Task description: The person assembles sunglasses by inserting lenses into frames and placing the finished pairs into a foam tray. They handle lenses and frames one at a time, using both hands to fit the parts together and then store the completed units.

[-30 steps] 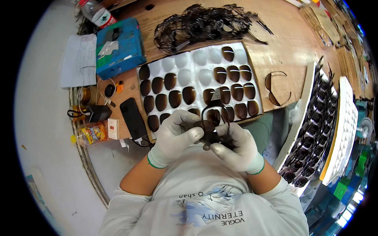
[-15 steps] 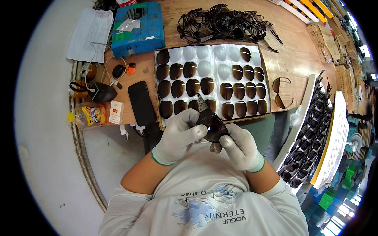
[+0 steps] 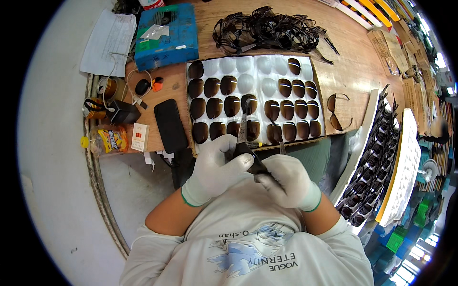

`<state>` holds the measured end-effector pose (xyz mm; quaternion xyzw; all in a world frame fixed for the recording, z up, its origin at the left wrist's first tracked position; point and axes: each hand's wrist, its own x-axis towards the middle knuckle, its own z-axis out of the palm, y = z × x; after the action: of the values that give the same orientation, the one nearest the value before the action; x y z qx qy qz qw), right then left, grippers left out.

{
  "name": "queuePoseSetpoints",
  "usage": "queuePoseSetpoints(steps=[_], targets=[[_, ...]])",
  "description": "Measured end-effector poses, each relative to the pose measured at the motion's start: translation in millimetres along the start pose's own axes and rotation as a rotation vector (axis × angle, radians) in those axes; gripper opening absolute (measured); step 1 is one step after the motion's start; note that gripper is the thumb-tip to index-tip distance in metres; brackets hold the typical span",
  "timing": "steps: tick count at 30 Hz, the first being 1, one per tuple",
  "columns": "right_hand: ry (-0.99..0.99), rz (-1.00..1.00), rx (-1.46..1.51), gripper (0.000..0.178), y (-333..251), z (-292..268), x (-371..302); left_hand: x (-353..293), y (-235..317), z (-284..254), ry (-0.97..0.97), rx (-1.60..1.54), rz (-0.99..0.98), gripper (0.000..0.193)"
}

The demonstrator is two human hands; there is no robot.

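Both my hands wear white gloves with green cuffs and grip one pair of dark sunglasses [image 3: 258,166] in front of my chest. My left hand [image 3: 214,164] closes around its left side, where one temple arm points away over the lens tray. My right hand [image 3: 288,181] pinches the other side, and the second temple arm rises above its fingers. Fingers and the viewing angle hide most of the front. Just beyond lies a white moulded tray [image 3: 245,84] in a cardboard box, holding rows of brown gradient lenses [image 3: 228,85]; several pockets at the back hold none.
Behind the tray is a tangled heap of dark frames [image 3: 272,31]. A finished-looking pair of sunglasses [image 3: 335,112] lies at right, beside a rack of dark frames [image 3: 369,162]. At left are a phone [image 3: 171,125], a blue box [image 3: 167,38], a cigarette pack [image 3: 140,137] and a bottle [image 3: 106,138].
The sunglasses have turned in my hands: their front is now seen more edge-on, and a second temple arm shows above my right hand. My right fingers have curled further round them.
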<state>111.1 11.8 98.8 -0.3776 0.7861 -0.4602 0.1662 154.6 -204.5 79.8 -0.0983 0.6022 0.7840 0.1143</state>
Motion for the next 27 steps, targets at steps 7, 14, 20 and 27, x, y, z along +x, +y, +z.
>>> queuePoseSetpoints(steps=[7,14,20,27], targets=[[-0.012,-0.037,0.065,0.029,6,7,-5,1,14,4,-0.013,0.063,-0.039,0.017],[0.015,0.063,0.077,0.023,11,8,-19,2,9,20,0.064,0.171,-0.031,0.021],[0.044,0.064,0.190,0.013,11,-14,-20,-3,14,22,-0.071,0.312,0.154,0.017],[0.240,0.276,0.432,0.014,-1,-22,-20,3,29,42,-0.151,0.136,0.096,0.026]])
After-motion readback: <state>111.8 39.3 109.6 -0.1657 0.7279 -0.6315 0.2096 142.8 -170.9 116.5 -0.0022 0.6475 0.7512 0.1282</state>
